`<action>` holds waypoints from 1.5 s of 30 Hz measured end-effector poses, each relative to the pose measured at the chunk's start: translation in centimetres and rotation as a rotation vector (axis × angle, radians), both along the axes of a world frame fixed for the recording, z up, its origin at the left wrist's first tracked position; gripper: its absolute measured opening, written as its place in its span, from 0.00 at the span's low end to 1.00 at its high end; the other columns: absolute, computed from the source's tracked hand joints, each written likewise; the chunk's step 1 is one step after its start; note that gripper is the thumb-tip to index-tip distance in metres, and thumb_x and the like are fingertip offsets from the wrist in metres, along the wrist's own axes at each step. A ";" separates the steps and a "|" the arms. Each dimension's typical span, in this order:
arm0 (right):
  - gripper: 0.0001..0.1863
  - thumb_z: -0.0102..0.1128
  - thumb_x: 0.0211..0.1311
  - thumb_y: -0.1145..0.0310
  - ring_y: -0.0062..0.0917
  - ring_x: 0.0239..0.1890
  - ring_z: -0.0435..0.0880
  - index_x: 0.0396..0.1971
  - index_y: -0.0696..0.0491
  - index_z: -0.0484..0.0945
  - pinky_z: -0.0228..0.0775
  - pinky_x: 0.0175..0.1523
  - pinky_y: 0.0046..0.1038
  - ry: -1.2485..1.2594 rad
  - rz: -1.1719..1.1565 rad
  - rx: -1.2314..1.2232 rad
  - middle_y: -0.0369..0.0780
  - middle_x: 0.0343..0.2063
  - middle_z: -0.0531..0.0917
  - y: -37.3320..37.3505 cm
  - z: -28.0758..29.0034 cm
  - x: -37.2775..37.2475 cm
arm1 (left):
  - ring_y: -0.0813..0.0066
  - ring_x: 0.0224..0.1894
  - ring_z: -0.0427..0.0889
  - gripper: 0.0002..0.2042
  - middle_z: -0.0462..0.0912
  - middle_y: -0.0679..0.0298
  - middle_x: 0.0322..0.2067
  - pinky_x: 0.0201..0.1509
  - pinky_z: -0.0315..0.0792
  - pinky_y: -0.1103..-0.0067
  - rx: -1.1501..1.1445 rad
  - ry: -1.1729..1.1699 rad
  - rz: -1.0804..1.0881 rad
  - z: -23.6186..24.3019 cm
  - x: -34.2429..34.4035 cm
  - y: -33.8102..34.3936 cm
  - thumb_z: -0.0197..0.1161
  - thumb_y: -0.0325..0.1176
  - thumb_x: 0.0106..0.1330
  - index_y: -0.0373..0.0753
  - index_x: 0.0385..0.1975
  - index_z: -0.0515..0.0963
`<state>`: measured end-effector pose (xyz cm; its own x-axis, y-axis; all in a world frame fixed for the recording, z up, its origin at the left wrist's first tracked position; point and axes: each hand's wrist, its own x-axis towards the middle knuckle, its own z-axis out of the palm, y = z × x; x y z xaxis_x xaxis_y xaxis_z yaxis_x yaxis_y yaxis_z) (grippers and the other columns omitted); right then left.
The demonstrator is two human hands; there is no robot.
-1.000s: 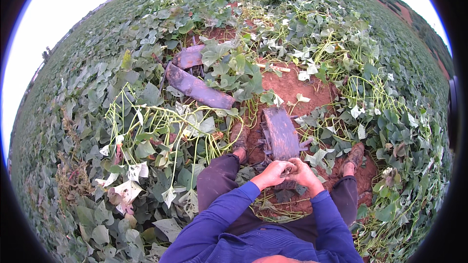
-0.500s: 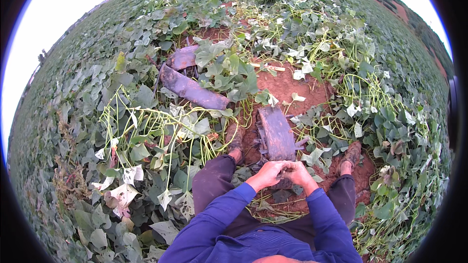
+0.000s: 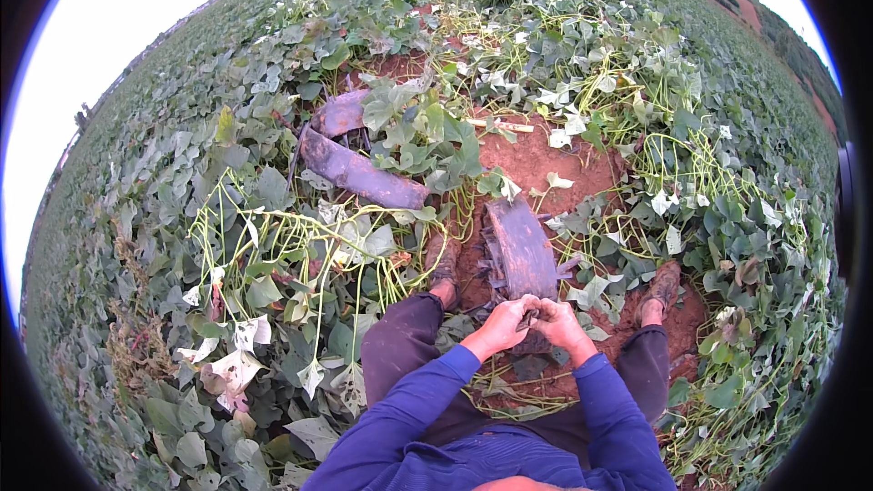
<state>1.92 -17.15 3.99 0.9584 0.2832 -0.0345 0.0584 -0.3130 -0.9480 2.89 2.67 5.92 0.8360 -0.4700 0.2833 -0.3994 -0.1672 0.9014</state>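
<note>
Between my feet stands a dark, curved, rust-stained band [image 3: 523, 245] with narrow slats sticking out at its sides. My left hand [image 3: 500, 326] and my right hand [image 3: 558, 325] meet at the band's near end, their fingers bent and closed together. A small dark piece shows between the fingertips; its kind is hard to make out. The hands hide part of the band's lower end. Farther left, a second dark curved band [image 3: 364, 173] lies among leaves, beside a similar shorter one [image 3: 340, 115].
Leafy vines [image 3: 118, 218] spread all around, with pale cut stems [image 3: 300, 227] heaped at my left. Reddish soil [image 3: 536, 159] shows beyond the near band. A pale stick [image 3: 500, 126] lies there. My left shoe [image 3: 443, 259] and right shoe [image 3: 664, 286] flank the band.
The view has shifted slightly. Both hands stay together at the band's near end, with only a small movement of the fingers.
</note>
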 end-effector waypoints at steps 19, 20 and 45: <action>0.14 0.72 0.55 0.78 0.19 0.31 0.86 0.43 0.61 0.83 0.79 0.39 0.30 -0.130 0.042 -0.233 0.44 0.28 0.88 -1.2 0.6 0.6 | 0.65 0.48 0.88 0.16 0.87 0.55 0.42 0.56 0.79 0.72 -0.020 0.064 0.054 -1.1 0.4 -0.1 0.70 0.21 0.62 0.32 0.49 0.81; 0.15 0.73 0.55 0.77 0.22 0.31 0.87 0.43 0.60 0.83 0.79 0.39 0.31 -0.136 0.036 -0.225 0.45 0.28 0.88 -1.2 0.3 0.6 | 0.65 0.48 0.88 0.15 0.87 0.55 0.42 0.56 0.79 0.72 -0.007 0.076 0.074 -1.0 0.3 -0.1 0.70 0.21 0.62 0.32 0.49 0.81; 0.13 0.64 0.63 0.85 0.19 0.36 0.89 0.47 0.63 0.80 0.82 0.43 0.25 0.144 -0.043 0.112 0.38 0.33 0.88 -0.2 0.7 -0.2 | 0.50 0.42 0.83 0.18 0.80 0.54 0.37 0.46 0.79 0.62 0.164 -0.313 0.132 -0.6 0.0 0.7 0.72 0.23 0.55 0.35 0.45 0.76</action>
